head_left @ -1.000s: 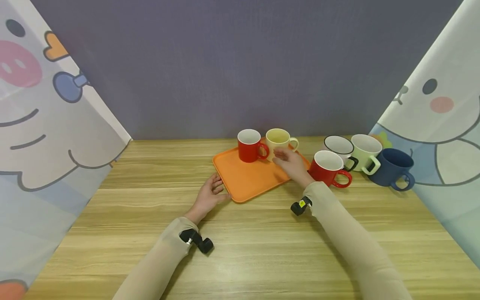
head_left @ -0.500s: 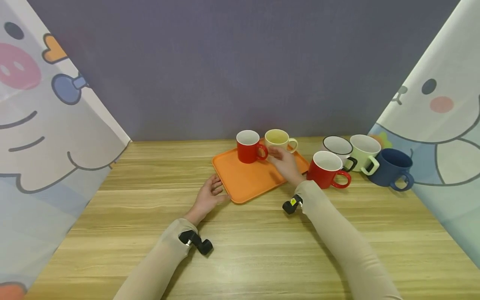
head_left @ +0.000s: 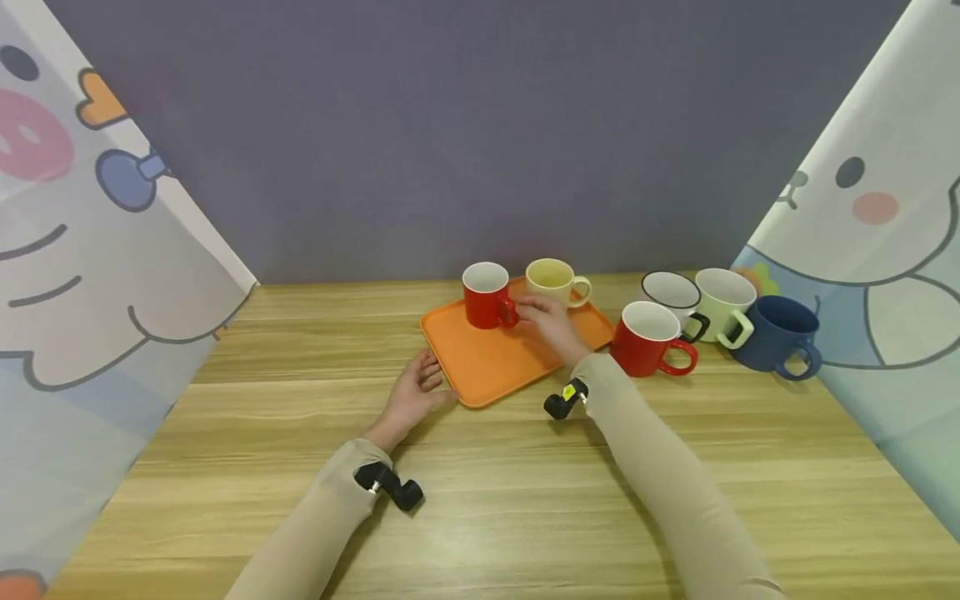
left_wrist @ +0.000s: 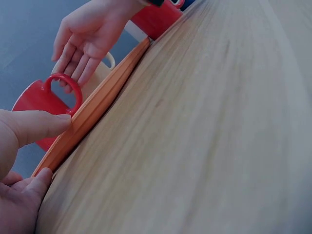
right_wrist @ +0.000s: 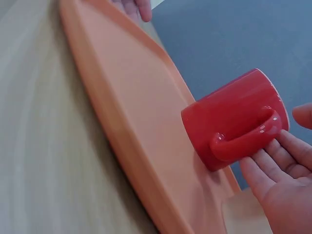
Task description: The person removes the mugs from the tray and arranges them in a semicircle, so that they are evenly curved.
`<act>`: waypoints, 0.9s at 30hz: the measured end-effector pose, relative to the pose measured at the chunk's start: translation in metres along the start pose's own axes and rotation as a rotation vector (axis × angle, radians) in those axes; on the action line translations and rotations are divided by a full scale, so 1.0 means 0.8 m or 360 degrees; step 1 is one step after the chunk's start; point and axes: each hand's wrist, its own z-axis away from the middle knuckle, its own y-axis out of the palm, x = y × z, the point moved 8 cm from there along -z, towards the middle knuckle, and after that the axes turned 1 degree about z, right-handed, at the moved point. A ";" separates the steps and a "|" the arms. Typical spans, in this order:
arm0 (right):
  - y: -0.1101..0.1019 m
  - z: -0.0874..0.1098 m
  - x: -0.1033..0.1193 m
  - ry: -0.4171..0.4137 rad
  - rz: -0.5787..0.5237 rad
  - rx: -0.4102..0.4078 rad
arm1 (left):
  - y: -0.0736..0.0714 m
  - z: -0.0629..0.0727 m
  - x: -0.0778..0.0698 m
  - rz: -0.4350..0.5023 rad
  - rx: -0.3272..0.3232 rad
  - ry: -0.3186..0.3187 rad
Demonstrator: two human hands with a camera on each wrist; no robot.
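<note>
In the head view, a red mug (head_left: 483, 304) with a white inside stands upright on the orange tray (head_left: 480, 367), beside a pale yellow mug (head_left: 547, 279). My right hand (head_left: 551, 325) reaches over the tray to the red mug's handle side. The right wrist view shows its extended fingers (right_wrist: 273, 168) right at the mug's handle (right_wrist: 248, 141), thumb apart near the rim. My left hand (head_left: 416, 392) lies at the tray's near left corner, fingers along the left edge and thumb at the front edge. In the left wrist view, its thumb (left_wrist: 44, 124) overlaps the tray's side.
On the right of the wooden table (head_left: 480, 500) stand a second red mug (head_left: 643, 342), a white mug with a black handle (head_left: 675, 292), a pale green mug (head_left: 723, 304) and a dark blue mug (head_left: 776, 333). A grey panel (head_left: 480, 142) rises behind.
My right hand has moved left from the yellow mug to the red mug's handle. The left hand stays at the tray's corner; both mugs keep their places on the tray.
</note>
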 end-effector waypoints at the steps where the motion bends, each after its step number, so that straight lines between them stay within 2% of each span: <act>1: 0.003 -0.002 -0.002 0.0018 -0.0019 0.0004 | 0.000 0.000 0.000 -0.0002 0.0001 -0.0001; 7: 0.018 -0.013 -0.007 0.0020 -0.0077 0.0044 | 0.002 -0.001 0.001 -0.0001 0.0002 0.0007; 12: 0.031 -0.020 -0.012 0.0030 -0.0060 0.0087 | 0.001 -0.001 0.000 0.0004 -0.0008 0.0009; 20: 0.046 -0.022 -0.025 0.0206 -0.0430 0.0133 | 0.000 -0.001 -0.002 -0.0012 -0.0010 0.0005; 27: 0.049 -0.022 -0.025 0.0243 -0.0446 0.0106 | -0.001 -0.002 0.000 -0.0013 -0.0011 0.0023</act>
